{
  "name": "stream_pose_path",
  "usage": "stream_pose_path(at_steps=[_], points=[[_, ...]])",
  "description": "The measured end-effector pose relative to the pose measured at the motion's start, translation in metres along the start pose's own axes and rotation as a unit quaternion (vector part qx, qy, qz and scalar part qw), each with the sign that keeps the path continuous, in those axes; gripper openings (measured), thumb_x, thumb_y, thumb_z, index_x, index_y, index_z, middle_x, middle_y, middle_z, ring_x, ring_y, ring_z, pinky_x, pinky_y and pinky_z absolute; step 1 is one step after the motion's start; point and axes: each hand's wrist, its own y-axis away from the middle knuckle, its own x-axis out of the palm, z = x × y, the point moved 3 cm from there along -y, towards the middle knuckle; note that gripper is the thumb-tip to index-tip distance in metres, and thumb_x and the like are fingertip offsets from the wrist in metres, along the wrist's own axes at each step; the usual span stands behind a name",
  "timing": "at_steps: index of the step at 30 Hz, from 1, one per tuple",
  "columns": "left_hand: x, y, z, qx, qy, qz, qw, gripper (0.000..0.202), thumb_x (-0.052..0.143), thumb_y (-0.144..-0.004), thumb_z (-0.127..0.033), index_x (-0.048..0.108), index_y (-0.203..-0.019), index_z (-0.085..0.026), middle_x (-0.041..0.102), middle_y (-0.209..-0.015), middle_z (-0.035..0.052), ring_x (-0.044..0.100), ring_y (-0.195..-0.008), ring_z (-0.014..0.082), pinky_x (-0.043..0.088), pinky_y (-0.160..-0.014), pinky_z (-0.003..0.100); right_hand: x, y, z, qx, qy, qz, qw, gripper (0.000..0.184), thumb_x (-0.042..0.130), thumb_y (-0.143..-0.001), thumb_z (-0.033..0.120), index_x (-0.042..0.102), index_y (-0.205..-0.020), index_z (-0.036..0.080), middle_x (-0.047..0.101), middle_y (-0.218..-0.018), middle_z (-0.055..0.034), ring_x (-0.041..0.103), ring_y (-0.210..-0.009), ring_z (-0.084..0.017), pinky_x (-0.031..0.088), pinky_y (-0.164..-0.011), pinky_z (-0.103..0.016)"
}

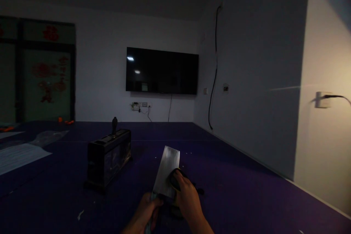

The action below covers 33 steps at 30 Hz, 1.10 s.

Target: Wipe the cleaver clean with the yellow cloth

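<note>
A broad steel cleaver blade (166,170) points up and away from me at the bottom middle of the head view. My left hand (146,212) is closed round its handle, low in the frame. My right hand (188,197) is closed on a dark cloth or sponge (174,180) pressed against the right side of the blade. Both hands hover above the dark purple floor (233,190).
A dark knife block (108,159) with one handle sticking up stands to the left of the blade. Clear plastic sheets (19,153) lie at the far left. A black wall-mounted TV (161,70), a hanging cable (214,80) and a wall socket with plug (323,99) are around the dim room.
</note>
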Motion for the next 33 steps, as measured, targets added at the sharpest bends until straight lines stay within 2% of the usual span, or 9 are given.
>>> stream_pose_path(at_steps=[7,12,18,23,26,29,33], points=[[-0.001,-0.001,0.005,-0.037,-0.019,0.024,0.999,0.017,0.052,-0.063,-0.035,0.046,-0.060,-0.019,0.035,-0.034,-0.0108,0.028,-0.022,0.0041,0.015,-0.029,0.017,-0.006,-0.005,-0.019,0.012,0.019,-0.043,0.999,0.067,0.035,-0.059,-0.007,0.052,-0.121,0.014,0.051,-0.130,-0.0089,0.049,-0.116,-0.018,0.038,-0.096,-0.029],[-0.003,0.002,0.006,-0.086,-0.040,0.005,0.995,0.012,0.050,-0.069,-0.027,0.043,-0.077,-0.021,0.038,-0.034,-0.0125,0.030,-0.022,0.0055,0.019,-0.028,0.015,-0.016,-0.011,-0.036,0.024,0.022,-0.079,0.996,0.069,0.036,-0.062,-0.006,0.047,-0.126,0.016,0.046,-0.133,-0.0075,0.046,-0.119,-0.019,0.038,-0.098,-0.032],[-0.001,0.002,0.001,-0.141,-0.057,0.034,0.988,0.013,0.050,-0.072,-0.023,0.041,-0.081,-0.021,0.039,-0.031,-0.0126,0.032,-0.020,0.0076,0.021,-0.028,0.016,-0.023,-0.014,-0.043,0.016,0.013,-0.090,0.996,0.071,0.035,-0.062,-0.004,0.044,-0.128,0.017,0.043,-0.136,-0.0065,0.043,-0.122,-0.017,0.036,-0.100,-0.033],[-0.002,0.007,-0.003,-0.104,-0.030,0.052,0.993,0.011,0.051,-0.071,-0.023,0.043,-0.078,-0.020,0.042,-0.035,-0.0114,0.033,-0.022,0.0051,0.020,-0.030,0.015,-0.021,-0.013,-0.042,0.014,0.014,-0.086,0.996,0.071,0.035,-0.060,-0.004,0.045,-0.127,0.016,0.042,-0.137,-0.0061,0.042,-0.122,-0.017,0.036,-0.099,-0.031],[-0.004,0.009,-0.003,-0.090,-0.010,0.052,0.995,0.010,0.051,-0.071,-0.026,0.046,-0.076,-0.020,0.042,-0.037,-0.0106,0.035,-0.024,0.0055,0.019,-0.031,0.015,-0.019,-0.011,-0.035,0.002,0.029,-0.064,0.998,0.069,0.035,-0.059,-0.005,0.050,-0.123,0.014,0.044,-0.136,-0.0064,0.046,-0.118,-0.018,0.037,-0.098,-0.029],[-0.004,0.007,-0.001,-0.065,0.017,0.021,0.998,0.011,0.053,-0.069,-0.029,0.046,-0.070,-0.020,0.040,-0.036,-0.0104,0.035,-0.024,0.0059,0.019,-0.031,0.015,-0.016,-0.010,-0.025,-0.022,0.044,-0.030,0.998,0.069,0.035,-0.057,-0.006,0.054,-0.121,0.013,0.048,-0.132,-0.0072,0.050,-0.114,-0.018,0.038,-0.097,-0.029],[-0.004,-0.001,0.005,-0.029,0.042,-0.032,0.998,0.016,0.051,-0.065,-0.032,0.044,-0.059,-0.019,0.037,-0.033,-0.0096,0.031,-0.021,0.0052,0.017,-0.030,0.015,-0.008,-0.008,-0.015,-0.059,0.036,0.012,0.998,0.077,0.034,-0.050,-0.007,0.055,-0.120,0.017,0.052,-0.128,-0.0039,0.050,-0.113,-0.016,0.038,-0.096,-0.027]])
